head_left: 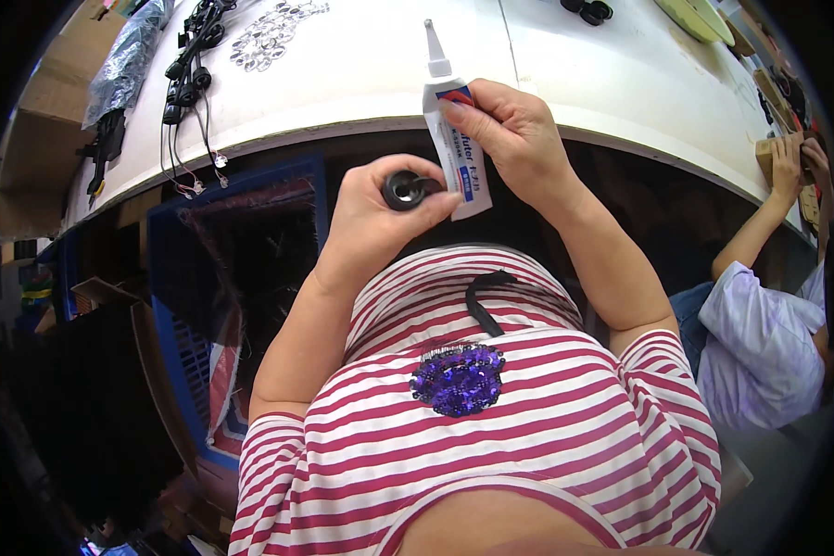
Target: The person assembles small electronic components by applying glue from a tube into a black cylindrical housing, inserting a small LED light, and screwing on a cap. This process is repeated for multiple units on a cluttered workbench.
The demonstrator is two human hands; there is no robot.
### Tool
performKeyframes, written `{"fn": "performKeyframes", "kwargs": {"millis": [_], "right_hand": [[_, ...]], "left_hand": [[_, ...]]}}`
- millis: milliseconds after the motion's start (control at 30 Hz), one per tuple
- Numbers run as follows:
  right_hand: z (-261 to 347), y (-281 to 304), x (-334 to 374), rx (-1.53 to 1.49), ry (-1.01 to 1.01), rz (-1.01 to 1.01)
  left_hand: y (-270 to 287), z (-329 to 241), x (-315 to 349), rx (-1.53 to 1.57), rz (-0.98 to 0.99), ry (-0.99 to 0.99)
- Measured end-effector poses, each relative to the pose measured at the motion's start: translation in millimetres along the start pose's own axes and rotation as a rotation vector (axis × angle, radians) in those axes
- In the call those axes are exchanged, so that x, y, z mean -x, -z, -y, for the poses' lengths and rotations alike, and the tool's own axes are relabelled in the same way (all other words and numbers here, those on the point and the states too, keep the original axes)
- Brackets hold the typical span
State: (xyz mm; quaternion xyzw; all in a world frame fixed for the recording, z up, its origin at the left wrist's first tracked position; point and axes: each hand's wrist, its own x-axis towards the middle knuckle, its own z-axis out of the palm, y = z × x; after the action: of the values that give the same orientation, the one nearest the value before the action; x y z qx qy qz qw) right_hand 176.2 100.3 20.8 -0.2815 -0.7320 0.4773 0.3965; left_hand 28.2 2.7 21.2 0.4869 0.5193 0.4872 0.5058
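In front of my chest, at the table's near edge, my right hand [519,139] grips a white glue tube [441,139] with red and blue print. Its long narrow nozzle [435,46] points up and away from me. My left hand [366,208] is curled around a short black round part [403,190], whose hollow end faces me. The left thumb tip touches the tube's flat lower end. The left fingers behind the black part are partly hidden.
On the white table [361,65] lie black cables [190,79], clear round pieces [267,42], a plastic-wrapped bundle [128,65] and black round parts [590,9]. A blue crate [167,278] stands below at left. At right, another person [760,334] handles a cardboard-coloured piece [765,157].
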Motion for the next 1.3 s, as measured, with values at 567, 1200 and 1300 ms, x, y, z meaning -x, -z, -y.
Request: {"fn": "performKeyframes", "kwargs": {"millis": [567,1200,1300], "right_hand": [[-3,-20,18,0.256,0.197,-0.016],[-7,-24,26,0.188,0.242,-0.061],[-7,-25,25,0.187,0.242,-0.067]], "left_hand": [[13,-1,-13,0.157,-0.126,-0.045],[4,7,-7,0.221,-0.102,-0.034],[5,7,-6,0.235,-0.103,-0.021]]}}
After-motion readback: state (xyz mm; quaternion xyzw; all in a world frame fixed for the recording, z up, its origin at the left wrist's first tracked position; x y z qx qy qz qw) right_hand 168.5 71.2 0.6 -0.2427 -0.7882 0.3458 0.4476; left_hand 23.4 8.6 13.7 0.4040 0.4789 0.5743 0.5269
